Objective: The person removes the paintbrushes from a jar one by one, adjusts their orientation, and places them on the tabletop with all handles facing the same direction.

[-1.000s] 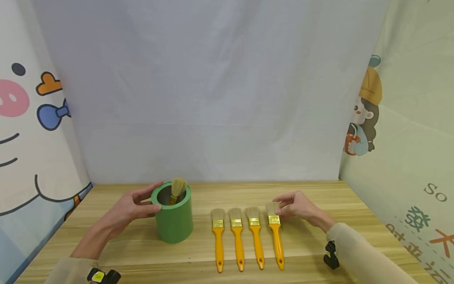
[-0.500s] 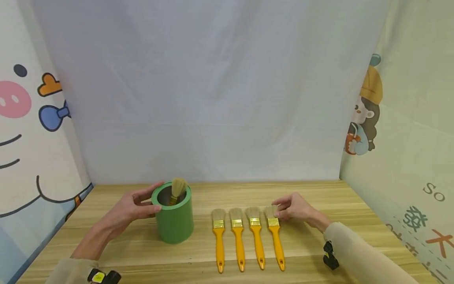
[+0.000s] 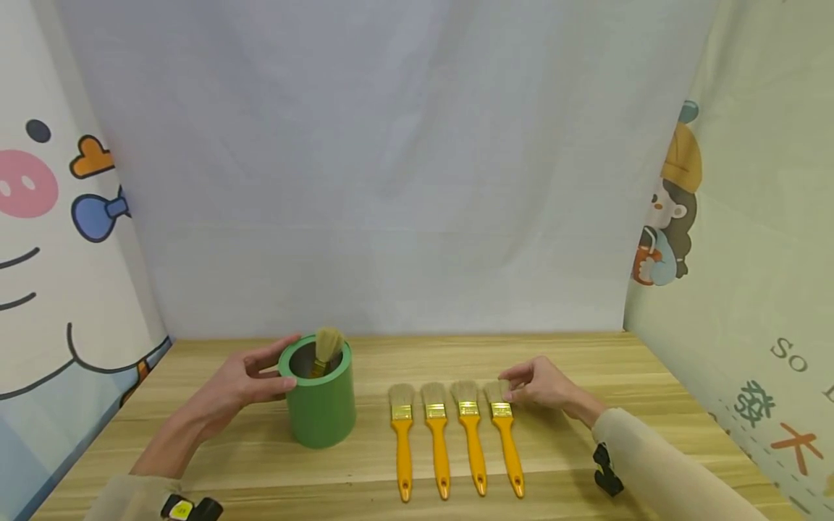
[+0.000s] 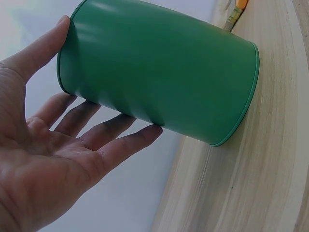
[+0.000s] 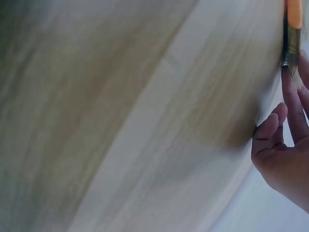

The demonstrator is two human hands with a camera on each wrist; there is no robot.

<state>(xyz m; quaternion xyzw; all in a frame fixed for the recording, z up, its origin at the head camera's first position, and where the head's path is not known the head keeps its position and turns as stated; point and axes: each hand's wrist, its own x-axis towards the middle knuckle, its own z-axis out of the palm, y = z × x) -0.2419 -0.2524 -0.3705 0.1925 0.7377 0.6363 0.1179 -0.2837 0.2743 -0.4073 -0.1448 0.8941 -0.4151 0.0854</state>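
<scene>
My left hand [image 3: 241, 376] grips the green can [image 3: 321, 416] near its rim, thumb on the near side and fingers reaching behind. Fingertips press along the can wall [image 4: 154, 63] in the left wrist view. A paintbrush [image 3: 329, 344] stands in the can, bristles up. To the right, several yellow-handled paintbrushes [image 3: 437, 452] lie in a row, bristles away from me. With thumb and fingers, my right hand [image 3: 546, 387] pinches the bristles of the rightmost paintbrush [image 3: 509, 449]. The right wrist view catches that hand [image 5: 285, 159] at its edge, partly cut off.
Everything stands on a wood-grain table [image 3: 378, 477]. A pale grey cloth [image 3: 391, 181] hangs behind it. Printed cloth sheets with cartoon figures flank the left [image 3: 78, 289] and right [image 3: 743, 289] sides.
My right hand has shifted slightly left, and the bristle end of the rightmost paintbrush has moved left with it. The left hand and can stay almost in place.
</scene>
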